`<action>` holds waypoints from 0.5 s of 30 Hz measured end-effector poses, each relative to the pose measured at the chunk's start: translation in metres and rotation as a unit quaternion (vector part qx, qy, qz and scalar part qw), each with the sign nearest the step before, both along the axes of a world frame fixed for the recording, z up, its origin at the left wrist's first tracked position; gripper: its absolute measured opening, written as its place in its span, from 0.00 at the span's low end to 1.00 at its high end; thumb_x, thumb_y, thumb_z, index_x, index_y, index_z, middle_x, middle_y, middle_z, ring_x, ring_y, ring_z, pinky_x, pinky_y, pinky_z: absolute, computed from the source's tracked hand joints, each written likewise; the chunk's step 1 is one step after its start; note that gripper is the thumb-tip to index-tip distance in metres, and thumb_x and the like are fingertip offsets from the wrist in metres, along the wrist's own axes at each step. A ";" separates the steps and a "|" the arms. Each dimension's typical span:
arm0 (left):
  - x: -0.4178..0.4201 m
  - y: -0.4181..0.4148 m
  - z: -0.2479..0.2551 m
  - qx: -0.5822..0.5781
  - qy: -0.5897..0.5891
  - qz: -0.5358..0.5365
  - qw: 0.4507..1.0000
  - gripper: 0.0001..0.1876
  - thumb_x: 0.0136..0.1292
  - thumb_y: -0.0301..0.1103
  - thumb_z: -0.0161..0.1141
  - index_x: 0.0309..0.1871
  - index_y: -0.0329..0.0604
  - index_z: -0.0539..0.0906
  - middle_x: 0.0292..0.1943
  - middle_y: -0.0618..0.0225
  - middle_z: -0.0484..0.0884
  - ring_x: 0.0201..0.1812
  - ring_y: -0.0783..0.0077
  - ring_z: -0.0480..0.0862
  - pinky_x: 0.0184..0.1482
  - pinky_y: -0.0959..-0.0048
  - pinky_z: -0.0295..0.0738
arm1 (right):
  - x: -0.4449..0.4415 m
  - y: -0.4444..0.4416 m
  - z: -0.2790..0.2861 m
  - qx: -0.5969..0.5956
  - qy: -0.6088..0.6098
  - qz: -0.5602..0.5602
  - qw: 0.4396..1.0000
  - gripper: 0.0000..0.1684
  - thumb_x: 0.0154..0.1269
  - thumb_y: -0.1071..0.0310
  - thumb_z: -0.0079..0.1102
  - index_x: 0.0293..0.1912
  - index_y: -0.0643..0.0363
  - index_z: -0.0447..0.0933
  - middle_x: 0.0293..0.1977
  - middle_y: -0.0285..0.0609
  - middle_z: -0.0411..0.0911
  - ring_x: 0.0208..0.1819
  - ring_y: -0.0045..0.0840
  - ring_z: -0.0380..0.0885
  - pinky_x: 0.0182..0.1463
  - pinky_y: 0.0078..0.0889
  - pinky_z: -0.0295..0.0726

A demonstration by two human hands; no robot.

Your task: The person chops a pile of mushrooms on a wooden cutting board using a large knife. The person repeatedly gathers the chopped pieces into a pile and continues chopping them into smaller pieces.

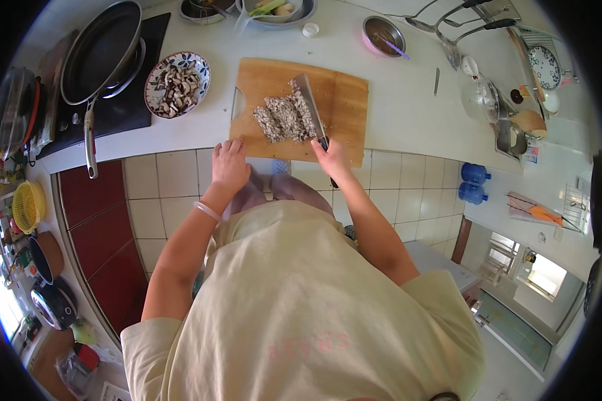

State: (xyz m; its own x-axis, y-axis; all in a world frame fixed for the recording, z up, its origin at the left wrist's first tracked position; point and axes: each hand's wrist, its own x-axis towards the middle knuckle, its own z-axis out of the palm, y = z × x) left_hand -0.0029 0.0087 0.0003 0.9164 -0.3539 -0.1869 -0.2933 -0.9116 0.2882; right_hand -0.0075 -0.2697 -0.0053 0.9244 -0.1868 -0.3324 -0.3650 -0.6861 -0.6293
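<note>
My right hand [333, 158] grips the black handle of a Chinese cleaver [308, 103]. Its blade stands along the right side of finely chopped mushroom [286, 118], which lies in rough rows on a wooden cutting board [348, 100]. Bits of mushroom cling near the blade's far end. At the board's near left corner, my left hand [231, 163] rests with its fingertips on the edge and holds nothing. Left of the board, a patterned plate [206, 85] bears larger mushroom pieces [175, 87].
A frying pan [100, 52] sits on the black cooktop [135, 108], its handle jutting past the counter's front. At the back are a metal bowl with vegetables [281, 22], a small white cap [310, 30] and a pink-sided bowl [383, 36] with dark liquid. A thin blade-like strip [436, 81] lies at right.
</note>
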 end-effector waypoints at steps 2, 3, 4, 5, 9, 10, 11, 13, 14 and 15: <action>-0.002 -0.001 -0.001 -0.008 -0.010 0.001 1.000 0.32 0.51 0.34 0.65 0.62 0.39 0.73 0.62 0.65 0.72 0.64 0.62 0.69 0.69 0.58 0.60 | -0.002 -0.004 -0.001 -0.004 0.038 -0.009 0.999 0.23 0.65 0.50 0.61 0.30 0.62 0.72 0.17 0.43 0.71 0.18 0.30 0.73 0.23 0.39 0.71; -0.002 0.000 0.000 -0.011 -0.007 0.002 1.000 0.32 0.51 0.34 0.66 0.62 0.39 0.73 0.63 0.65 0.72 0.64 0.62 0.69 0.69 0.58 0.60 | 0.000 -0.006 0.005 0.036 0.062 -0.028 0.997 0.24 0.65 0.49 0.60 0.33 0.63 0.74 0.21 0.46 0.74 0.24 0.35 0.76 0.29 0.42 0.73; -0.002 0.000 0.001 -0.015 -0.004 0.004 1.000 0.32 0.51 0.34 0.66 0.62 0.39 0.73 0.63 0.65 0.72 0.64 0.62 0.69 0.69 0.58 0.60 | 0.002 -0.007 0.008 0.076 0.085 -0.047 0.992 0.25 0.65 0.48 0.60 0.36 0.64 0.76 0.24 0.50 0.78 0.30 0.39 0.80 0.35 0.44 0.75; -0.002 0.000 0.001 -0.011 -0.002 0.006 1.000 0.32 0.50 0.34 0.66 0.62 0.39 0.73 0.63 0.65 0.72 0.64 0.62 0.69 0.69 0.58 0.60 | 0.003 -0.006 0.007 0.053 0.077 -0.034 0.995 0.25 0.65 0.48 0.60 0.36 0.64 0.76 0.23 0.49 0.77 0.28 0.38 0.79 0.33 0.43 0.75; -0.004 -0.002 0.003 -0.008 0.003 0.011 1.000 0.33 0.50 0.34 0.66 0.63 0.39 0.72 0.63 0.65 0.71 0.65 0.62 0.69 0.69 0.58 0.60 | 0.004 -0.009 0.015 0.069 0.105 -0.049 0.991 0.25 0.65 0.47 0.60 0.35 0.64 0.75 0.20 0.46 0.75 0.18 0.33 0.76 0.23 0.39 0.73; -0.005 -0.002 0.002 -0.008 0.003 0.014 1.000 0.33 0.50 0.34 0.66 0.63 0.39 0.72 0.63 0.65 0.71 0.65 0.62 0.69 0.69 0.58 0.60 | 0.006 -0.009 0.018 0.100 0.128 -0.067 0.984 0.25 0.65 0.47 0.60 0.35 0.64 0.75 0.19 0.46 0.75 0.16 0.32 0.75 0.20 0.38 0.72; -0.005 -0.001 0.001 -0.006 0.001 0.012 1.000 0.33 0.50 0.34 0.66 0.63 0.39 0.72 0.63 0.65 0.71 0.65 0.62 0.69 0.69 0.58 0.60 | 0.004 -0.010 0.013 0.097 0.112 -0.061 0.987 0.25 0.65 0.47 0.60 0.35 0.64 0.75 0.19 0.45 0.75 0.14 0.31 0.73 0.18 0.37 0.70; -0.004 -0.002 0.001 -0.003 -0.003 0.004 1.000 0.34 0.51 0.34 0.66 0.64 0.39 0.71 0.63 0.65 0.71 0.65 0.62 0.69 0.69 0.58 0.60 | -0.001 -0.010 0.007 0.091 0.080 -0.053 0.991 0.25 0.66 0.47 0.59 0.35 0.64 0.75 0.18 0.45 0.74 0.10 0.30 0.70 0.15 0.36 0.68; -0.005 -0.003 0.000 -0.002 -0.003 0.006 1.000 0.34 0.51 0.34 0.66 0.64 0.39 0.71 0.63 0.65 0.71 0.65 0.62 0.69 0.69 0.58 0.60 | -0.001 -0.014 0.005 0.086 0.087 -0.044 0.992 0.25 0.66 0.47 0.59 0.36 0.64 0.74 0.17 0.44 0.74 0.11 0.31 0.71 0.15 0.36 0.68; -0.004 -0.003 0.000 -0.001 -0.004 0.010 1.000 0.34 0.51 0.34 0.66 0.64 0.39 0.71 0.63 0.65 0.71 0.65 0.62 0.69 0.69 0.58 0.60 | 0.006 -0.013 0.012 0.081 0.093 -0.034 0.992 0.25 0.66 0.47 0.59 0.36 0.64 0.74 0.17 0.44 0.74 0.11 0.31 0.71 0.15 0.37 0.68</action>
